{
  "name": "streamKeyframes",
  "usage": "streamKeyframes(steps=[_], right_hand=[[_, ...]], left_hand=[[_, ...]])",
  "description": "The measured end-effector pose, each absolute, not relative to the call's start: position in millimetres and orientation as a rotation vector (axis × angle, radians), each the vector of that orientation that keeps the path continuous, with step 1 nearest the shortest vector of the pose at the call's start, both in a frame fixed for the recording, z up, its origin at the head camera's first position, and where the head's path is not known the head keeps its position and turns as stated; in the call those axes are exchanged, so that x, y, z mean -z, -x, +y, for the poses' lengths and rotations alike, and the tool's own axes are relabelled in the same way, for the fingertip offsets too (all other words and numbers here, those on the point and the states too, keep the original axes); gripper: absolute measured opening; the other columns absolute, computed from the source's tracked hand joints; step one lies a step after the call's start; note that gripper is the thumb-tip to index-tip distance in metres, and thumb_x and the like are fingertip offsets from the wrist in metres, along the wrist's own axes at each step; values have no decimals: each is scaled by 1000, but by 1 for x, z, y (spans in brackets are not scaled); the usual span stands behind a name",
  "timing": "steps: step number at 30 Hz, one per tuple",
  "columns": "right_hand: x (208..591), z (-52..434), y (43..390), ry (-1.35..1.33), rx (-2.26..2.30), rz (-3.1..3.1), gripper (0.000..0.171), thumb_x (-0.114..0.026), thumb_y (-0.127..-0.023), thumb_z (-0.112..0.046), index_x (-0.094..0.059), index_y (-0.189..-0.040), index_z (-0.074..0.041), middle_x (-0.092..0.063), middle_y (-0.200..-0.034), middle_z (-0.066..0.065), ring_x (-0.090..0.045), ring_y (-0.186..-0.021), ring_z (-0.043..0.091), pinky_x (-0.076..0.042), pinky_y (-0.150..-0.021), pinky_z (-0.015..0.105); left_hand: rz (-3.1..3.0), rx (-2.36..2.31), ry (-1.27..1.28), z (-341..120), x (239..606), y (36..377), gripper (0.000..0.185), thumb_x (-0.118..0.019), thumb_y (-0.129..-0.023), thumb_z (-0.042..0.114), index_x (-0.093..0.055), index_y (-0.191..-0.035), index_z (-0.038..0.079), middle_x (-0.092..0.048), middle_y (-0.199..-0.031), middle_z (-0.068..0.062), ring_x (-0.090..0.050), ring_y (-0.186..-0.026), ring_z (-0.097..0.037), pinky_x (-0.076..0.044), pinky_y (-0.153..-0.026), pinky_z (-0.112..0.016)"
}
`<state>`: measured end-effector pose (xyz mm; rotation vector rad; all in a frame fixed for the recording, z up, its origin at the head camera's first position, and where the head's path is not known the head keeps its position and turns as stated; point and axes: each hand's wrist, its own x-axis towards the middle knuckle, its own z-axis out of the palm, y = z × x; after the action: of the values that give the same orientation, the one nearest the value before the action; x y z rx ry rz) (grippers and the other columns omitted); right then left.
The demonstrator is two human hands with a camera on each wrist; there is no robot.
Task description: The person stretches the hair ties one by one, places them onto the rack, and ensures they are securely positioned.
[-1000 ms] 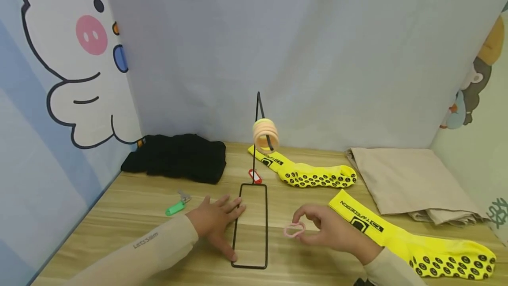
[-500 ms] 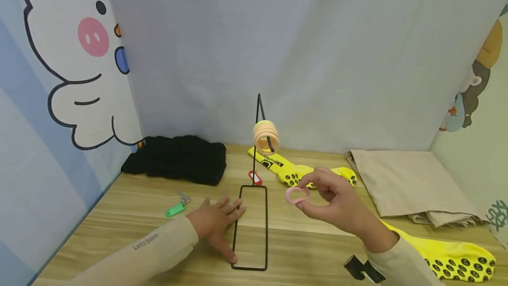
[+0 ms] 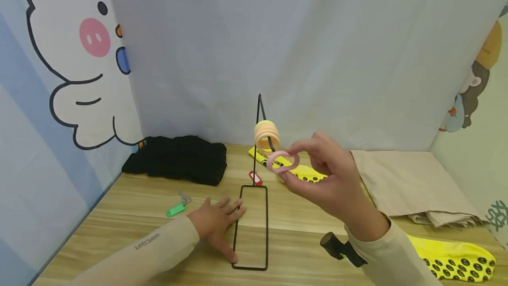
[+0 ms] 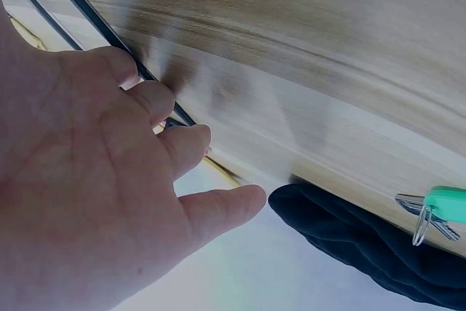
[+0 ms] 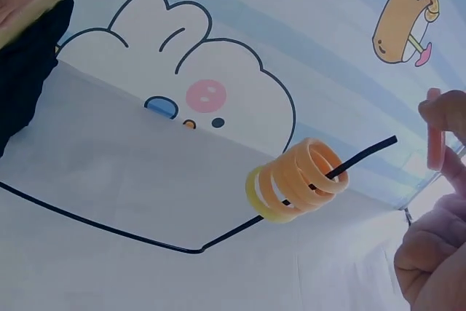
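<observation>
My right hand [image 3: 337,184] pinches a pink hair tie [image 3: 271,163] between thumb and fingertips, stretching it into an oval. It is held up close to the free end of a black wire stand [image 3: 267,228]. Several peach hair ties [image 3: 263,133] and a yellow one hang on the stand's arm. In the right wrist view the pink hair tie shows edge-on, apart from the arm's bare tip [image 5: 378,147]. My left hand [image 3: 216,224] lies with fingers spread across the left side of the stand's rectangular base, on the wooden table.
A black folded cloth [image 3: 178,158] lies back left, near a key with a green tag [image 3: 176,209]. A red tag [image 3: 255,178] is behind the base. Yellow socks [image 3: 456,255] lie at right, partly behind my right arm, with beige folded fabric [image 3: 401,180] beyond.
My right hand has risen from low over the table, moving up and left with the pink hair tie to the stand's arm tip. The left hand stays on the base.
</observation>
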<state>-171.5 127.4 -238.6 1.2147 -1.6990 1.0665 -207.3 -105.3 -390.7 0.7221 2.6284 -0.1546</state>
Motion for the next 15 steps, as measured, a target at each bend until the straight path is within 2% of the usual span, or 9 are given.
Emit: streamKeyframes(steps=[3,7,10,15], right_hand=[[232,125,175,-1158,-981,-1750,25,-74,-76,-19,-64,-91,-2,-35,-64,0,-22,-53,6,-20,-49,16],[232,125,180,-1052,-888,-1834,42,-77,-66,-9,-60,-103,0,-35,-62,1,-22,-53,6,-23,-50,17],[235,127,181,-996,-878,-1886,51,-78,-63,-9,-57,-109,0,-30,-60,0,-23,-53,5,-24,-50,19],[239,131,182,-987,-921,-1931,54,-79,-64,-11,-55,-111,1,-29,-62,1,-21,-54,6,-23,-49,20]], left_hand=[[2623,126,-724,-104,390,209,115,-63,-57,79,-16,-149,29,-9,-157,7,-9,-144,-24,-14,-108,-61],[2620,116,-733,-102,390,210,115,-63,-57,79,-16,-149,29,-8,-157,7,-9,-144,-24,-14,-108,-62],[2617,137,-734,-100,390,211,115,-63,-57,80,-16,-149,29,-8,-157,7,-9,-144,-24,-15,-108,-62],[2609,141,-719,-100,391,211,115,-63,-57,79,-15,-149,30,-8,-157,7,-8,-144,-24,-14,-108,-62]])
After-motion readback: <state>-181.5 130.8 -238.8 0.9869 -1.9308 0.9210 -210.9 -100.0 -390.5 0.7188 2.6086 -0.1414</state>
